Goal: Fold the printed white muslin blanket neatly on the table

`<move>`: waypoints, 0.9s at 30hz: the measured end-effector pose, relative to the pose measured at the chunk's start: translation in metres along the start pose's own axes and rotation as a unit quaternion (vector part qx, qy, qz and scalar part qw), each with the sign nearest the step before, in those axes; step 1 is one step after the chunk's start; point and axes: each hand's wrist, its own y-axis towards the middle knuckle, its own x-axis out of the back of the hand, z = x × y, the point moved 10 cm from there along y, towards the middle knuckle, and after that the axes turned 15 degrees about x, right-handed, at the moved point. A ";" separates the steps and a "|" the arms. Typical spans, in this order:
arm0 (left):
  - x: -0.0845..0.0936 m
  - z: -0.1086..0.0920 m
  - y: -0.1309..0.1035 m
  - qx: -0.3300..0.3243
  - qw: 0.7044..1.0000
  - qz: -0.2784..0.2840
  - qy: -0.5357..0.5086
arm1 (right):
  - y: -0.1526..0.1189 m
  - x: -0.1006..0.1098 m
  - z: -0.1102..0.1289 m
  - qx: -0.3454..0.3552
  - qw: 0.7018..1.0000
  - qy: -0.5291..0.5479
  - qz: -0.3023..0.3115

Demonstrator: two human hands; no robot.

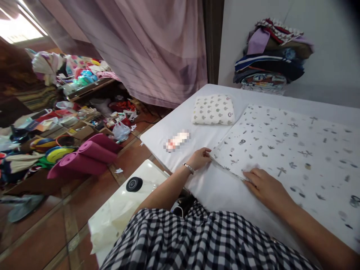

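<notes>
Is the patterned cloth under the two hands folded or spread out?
Spread out: the patterned cloth lies flat across the white table, with the left hand and right hand at its near edge.

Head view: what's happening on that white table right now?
A person in a checked garment works at the white-covered table. Both hands rest on the near edge of a white fabric sheet printed with small grey motifs: the left hand at its corner, the right hand flat further along. A folded patterned cloth lies beyond.

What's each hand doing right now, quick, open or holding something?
Left hand: fingers curled at the corner of the printed cloth; a real pinch cannot be told.
Right hand: open, pressed flat on the cloth's near edge.
</notes>
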 end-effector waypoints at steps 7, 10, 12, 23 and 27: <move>0.000 -0.002 -0.001 -0.037 0.999 -0.031 -0.005 | -0.006 0.007 -0.003 0.001 0.999 0.002 -0.050; 0.005 -0.003 -0.004 -0.052 0.996 -0.069 0.011 | -0.006 0.008 -0.003 0.006 0.998 -0.003 -0.062; 0.010 -0.003 -0.006 -0.050 0.994 -0.097 0.023 | -0.007 0.009 -0.002 0.010 0.998 -0.012 -0.068; 0.015 -0.007 -0.017 -0.052 0.976 -0.156 0.140 | -0.009 0.009 0.000 0.022 0.996 -0.019 -0.090; 0.013 -0.010 -0.024 -0.060 0.966 -0.168 0.184 | -0.010 0.010 0.001 0.023 0.995 -0.012 -0.099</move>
